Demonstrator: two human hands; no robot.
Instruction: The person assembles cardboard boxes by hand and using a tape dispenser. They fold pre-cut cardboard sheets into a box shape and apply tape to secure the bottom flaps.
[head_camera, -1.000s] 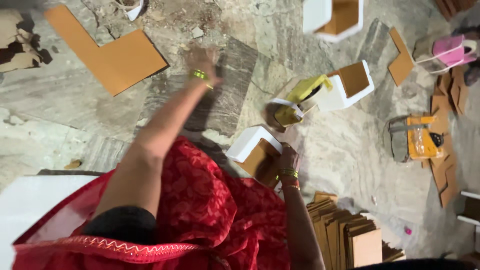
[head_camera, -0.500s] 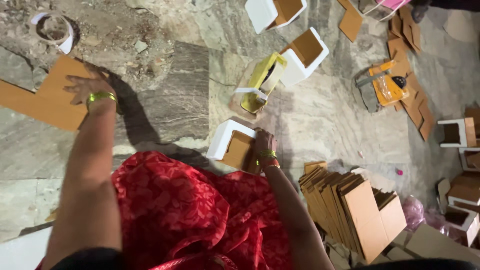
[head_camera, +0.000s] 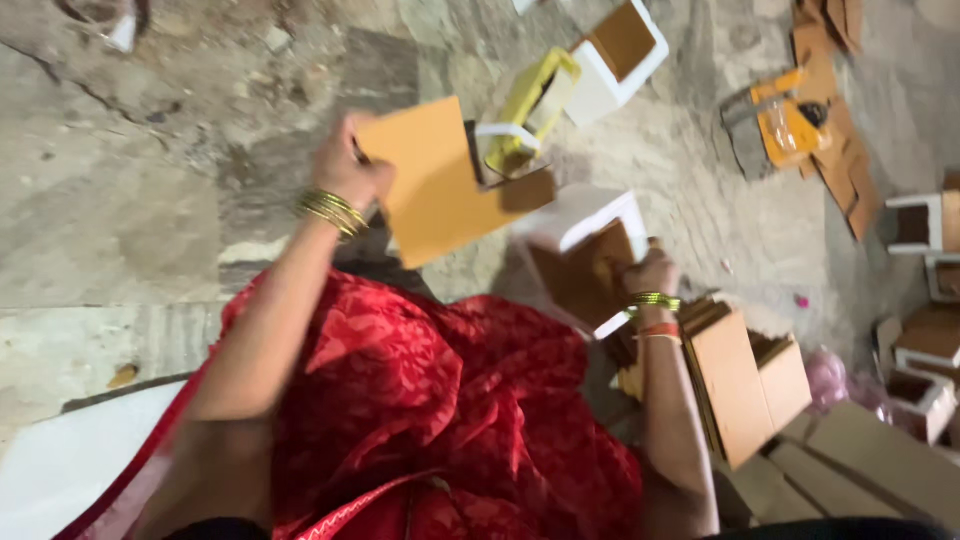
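My left hand (head_camera: 350, 172) grips an L-shaped brown cardboard piece (head_camera: 440, 185) by its left edge and holds it lifted above the stone floor. My right hand (head_camera: 648, 272) holds a white box with a brown inside (head_camera: 585, 250), tilted up in front of my red garment. The cardboard piece hangs just left of that box, its lower corner near the box's top. Gold bangles ring both wrists.
A yellow tape dispenser (head_camera: 535, 105) and another white open box (head_camera: 615, 50) lie further out. A stack of brown cardboard sheets (head_camera: 745, 385) stands at my right. An orange tool (head_camera: 790, 125), cardboard scraps and more white boxes (head_camera: 925, 225) lie at the right.
My left hand picked the cardboard piece up off the floor at the far left and carried it in toward the box. My right hand raised and tilted the white box.
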